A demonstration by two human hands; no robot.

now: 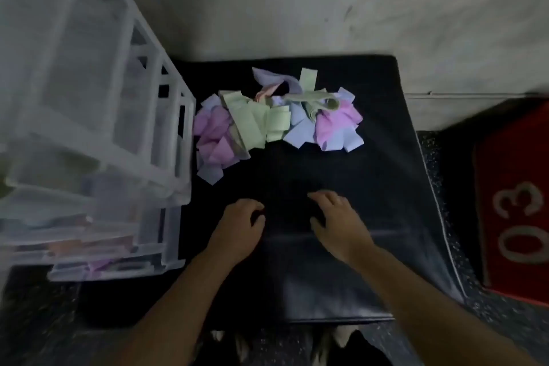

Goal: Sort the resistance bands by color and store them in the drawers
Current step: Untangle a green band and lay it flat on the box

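Head view: your left hand (242, 223) and right hand (335, 217) hung loosely curled, empty, short of the resistance band pile (267, 122) (lying crosswise); left sat nearer.

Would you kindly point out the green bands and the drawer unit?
green bands (252, 122), head view, middle of the folded strips.
drawer unit (118, 163), head view, a white frame rail.

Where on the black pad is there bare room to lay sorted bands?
Free: the strip between the pile of bands and the left hand and right hand; also the pad's right side. Crowded: the far left, pile beside the drawers.
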